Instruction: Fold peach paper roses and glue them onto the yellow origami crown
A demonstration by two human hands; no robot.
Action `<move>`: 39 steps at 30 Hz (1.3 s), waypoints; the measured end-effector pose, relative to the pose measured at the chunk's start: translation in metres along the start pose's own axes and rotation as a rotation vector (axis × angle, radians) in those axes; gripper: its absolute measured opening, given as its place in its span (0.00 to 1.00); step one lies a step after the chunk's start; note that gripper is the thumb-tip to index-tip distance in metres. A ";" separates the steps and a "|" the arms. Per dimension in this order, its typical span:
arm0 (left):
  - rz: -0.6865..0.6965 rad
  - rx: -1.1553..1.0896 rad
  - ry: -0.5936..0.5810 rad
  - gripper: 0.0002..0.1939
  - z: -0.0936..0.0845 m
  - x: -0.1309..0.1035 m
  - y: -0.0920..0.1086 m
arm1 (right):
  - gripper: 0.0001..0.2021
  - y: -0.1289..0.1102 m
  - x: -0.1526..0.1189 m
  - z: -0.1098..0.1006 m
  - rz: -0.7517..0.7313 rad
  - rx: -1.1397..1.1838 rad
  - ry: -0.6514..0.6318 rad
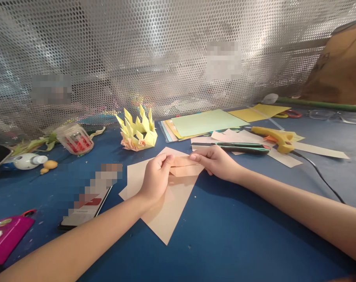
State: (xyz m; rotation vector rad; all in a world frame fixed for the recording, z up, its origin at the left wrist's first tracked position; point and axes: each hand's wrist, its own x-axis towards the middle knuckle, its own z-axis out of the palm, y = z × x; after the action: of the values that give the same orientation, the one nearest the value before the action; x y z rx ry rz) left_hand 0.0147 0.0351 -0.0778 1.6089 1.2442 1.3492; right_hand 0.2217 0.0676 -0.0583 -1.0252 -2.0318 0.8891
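1. The left hand (pixel 156 176) pinches the near-left end of a folded peach paper (pixel 184 161), its thumb pressed on top and its fingers curled in.
2. The right hand (pixel 219 163) pinches the other end between thumb and fingers, so the piece stretches across the gap between both hands.
3. The folded peach paper is over some overlapping peach sheets (pixel 166 219) on the blue table (pixel 239 239); whether its lower edge touches them is hard to tell from this angle.
4. Just beyond the right hand lies a slim tool with a green-and-black handle (pixel 245 147), resting among pale paper offcuts (pixel 286 157).
5. A yellow glue gun (pixel 284 141) lies farther right, its black cord (pixel 320 176) running toward the near side.
6. Past the left hand stands a yellow paper crown (pixel 141 135) with pointed tips and pinkish paper flowers along its front.
7. To the crown's right, a pale green sheet (pixel 209 123) tops a stack of coloured paper, with a yellow sheet (pixel 262 111) beside it.
8. Left of the peach sheets lies a phone (pixel 91 203), partly blurred; behind it, a clear jar (pixel 76 139) holding red bits sits tilted.
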 end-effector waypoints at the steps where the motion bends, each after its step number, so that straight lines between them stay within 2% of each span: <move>1: -0.003 -0.006 0.002 0.20 0.000 0.000 0.001 | 0.34 0.000 0.000 0.000 -0.001 0.002 0.003; 4: -0.005 -0.029 -0.020 0.20 0.000 -0.001 0.003 | 0.34 0.002 -0.001 -0.001 -0.005 0.006 0.003; 9: 0.056 -0.015 -0.026 0.14 0.001 -0.004 0.007 | 0.33 0.000 -0.001 0.000 -0.015 0.013 -0.046; 14: 0.093 0.022 0.006 0.16 0.001 -0.005 0.006 | 0.34 -0.003 -0.001 0.000 -0.023 0.024 -0.058; 24: 0.036 -0.079 0.028 0.20 0.002 -0.004 0.002 | 0.34 0.003 -0.001 -0.002 0.010 0.019 -0.032; 30: 0.045 -0.087 -0.011 0.15 0.001 -0.007 0.008 | 0.37 -0.005 -0.002 -0.001 -0.044 -0.010 -0.033; 34: 0.045 -0.088 0.002 0.19 0.001 -0.007 0.007 | 0.36 -0.008 -0.002 -0.002 -0.071 -0.023 -0.016; 39: 0.008 -0.165 0.018 0.27 0.000 -0.005 0.003 | 0.36 -0.004 -0.001 -0.004 -0.047 0.012 -0.026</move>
State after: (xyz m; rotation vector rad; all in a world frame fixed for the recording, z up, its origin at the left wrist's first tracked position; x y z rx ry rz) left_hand 0.0152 0.0298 -0.0766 1.4911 1.1073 1.4356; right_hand 0.2238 0.0659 -0.0535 -0.9598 -2.0607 0.8933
